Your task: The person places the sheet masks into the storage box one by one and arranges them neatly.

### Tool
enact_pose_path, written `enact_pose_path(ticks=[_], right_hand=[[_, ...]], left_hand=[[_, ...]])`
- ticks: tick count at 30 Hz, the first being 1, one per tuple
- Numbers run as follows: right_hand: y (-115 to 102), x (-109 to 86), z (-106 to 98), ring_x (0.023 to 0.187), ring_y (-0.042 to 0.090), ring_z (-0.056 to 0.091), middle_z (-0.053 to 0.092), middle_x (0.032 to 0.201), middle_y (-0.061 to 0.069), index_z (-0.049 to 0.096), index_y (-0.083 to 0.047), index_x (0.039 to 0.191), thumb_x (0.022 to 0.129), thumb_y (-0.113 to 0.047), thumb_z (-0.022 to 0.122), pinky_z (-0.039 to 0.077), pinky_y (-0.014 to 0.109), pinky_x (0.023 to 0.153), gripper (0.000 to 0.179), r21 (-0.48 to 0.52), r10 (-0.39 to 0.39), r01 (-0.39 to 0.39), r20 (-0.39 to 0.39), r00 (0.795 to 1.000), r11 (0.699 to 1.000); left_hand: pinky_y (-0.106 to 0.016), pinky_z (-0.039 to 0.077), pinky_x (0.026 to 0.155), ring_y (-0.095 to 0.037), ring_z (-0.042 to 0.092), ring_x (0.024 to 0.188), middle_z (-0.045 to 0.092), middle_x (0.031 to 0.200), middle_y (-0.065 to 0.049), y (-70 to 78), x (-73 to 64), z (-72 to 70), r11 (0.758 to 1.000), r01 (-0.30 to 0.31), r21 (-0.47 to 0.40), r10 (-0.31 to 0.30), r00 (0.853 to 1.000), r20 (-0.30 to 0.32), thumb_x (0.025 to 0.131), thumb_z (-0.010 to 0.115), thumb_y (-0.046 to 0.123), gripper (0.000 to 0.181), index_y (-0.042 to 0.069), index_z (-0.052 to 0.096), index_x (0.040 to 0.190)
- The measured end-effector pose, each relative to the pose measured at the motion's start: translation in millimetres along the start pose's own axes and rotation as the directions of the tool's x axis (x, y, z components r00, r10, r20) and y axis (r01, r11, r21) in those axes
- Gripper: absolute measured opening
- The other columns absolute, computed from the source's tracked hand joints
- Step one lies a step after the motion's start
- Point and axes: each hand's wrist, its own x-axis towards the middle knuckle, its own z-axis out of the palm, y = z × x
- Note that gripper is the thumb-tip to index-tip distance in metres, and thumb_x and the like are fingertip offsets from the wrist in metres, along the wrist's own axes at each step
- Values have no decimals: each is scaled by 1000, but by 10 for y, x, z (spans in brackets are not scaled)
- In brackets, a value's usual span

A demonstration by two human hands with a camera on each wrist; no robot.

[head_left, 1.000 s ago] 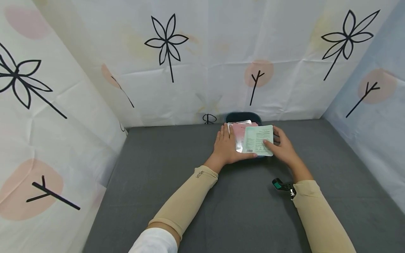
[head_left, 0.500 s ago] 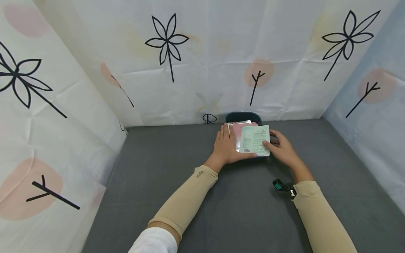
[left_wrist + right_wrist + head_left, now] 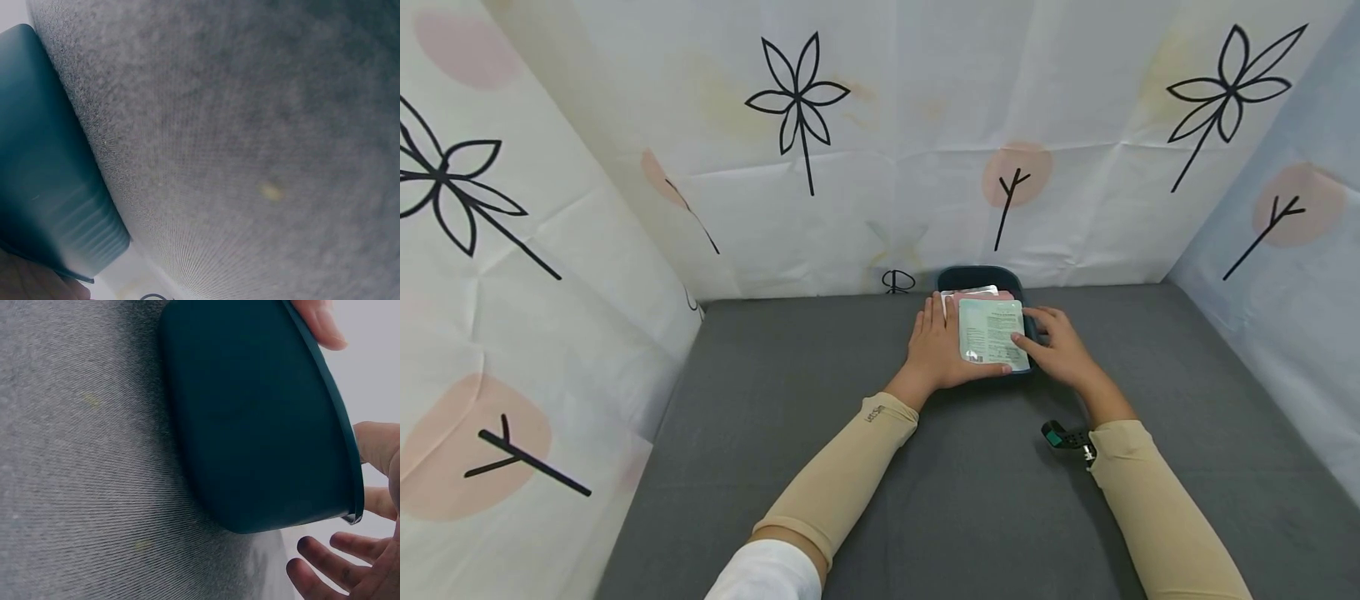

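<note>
At the table's far side stands a dark teal plastic bin [image 3: 977, 275], filled with flat packets. A mint-green printed packet [image 3: 992, 329] lies uppermost, over a pink packet [image 3: 1003, 295] and a silvery one [image 3: 958, 292]. My left hand [image 3: 934, 354] rests flat at the bin's left side, fingers straight, thumb stretched along the near rim below the green packet. My right hand [image 3: 1062, 348] is at the right side, thumb tip on the green packet's face and index finger at its upper right edge. In the right wrist view the other fingers [image 3: 334, 559] spread loosely beyond the rim.
Grey cloth [image 3: 820, 358] covers the table. A pale printed curtain [image 3: 887, 208] rises close behind the bin, with more of it at both sides. A black device with a green patch [image 3: 1063, 437] sticks out from the right wrist.
The green packet has shifted left across the pink one, now covering more of it and lying within the bin's width. My right hand has moved left with it; the left hand has stayed put.
</note>
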Motion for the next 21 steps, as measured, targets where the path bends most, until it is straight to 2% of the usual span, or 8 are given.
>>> enact_pose_path(ticks=[5,9,15,21], right_hand=[[14,-46,-9,142,60,41,20,168,36,35,4,162,109,-30,59,42,73,111,67,19,-6,6,-8,1000,1000],[55,-113,-37,144,59,41,25,167,34,37,4,161,110,-26,57,40,72,114,62,9,-42,43,-40,998,999],[104,-224,-85,151,56,33,32,166,33,41,5,158,111,-31,56,30,76,116,61,-81,-105,98,-95,990,992],[97,-352,-121,152,57,32,34,167,30,45,1,157,111,-38,56,27,79,115,62,-188,-147,121,-131,980,975]], left_hand=[[-47,15,135,-30,3,168,3,179,-18,1,8,2,1000,11,15,-11,1000,-1,71,62,97,148,8,2,171],[-47,14,135,-30,3,168,2,180,-18,9,28,-1,1000,17,14,-17,1000,5,70,63,97,149,11,-3,171],[-50,13,135,-37,3,167,-1,180,-18,9,55,-6,1000,19,-12,-19,1000,21,70,64,97,150,12,-6,171],[-57,19,133,-41,9,166,0,180,-19,-64,-8,-96,997,8,-76,-7,1000,14,72,66,94,143,14,5,172]])
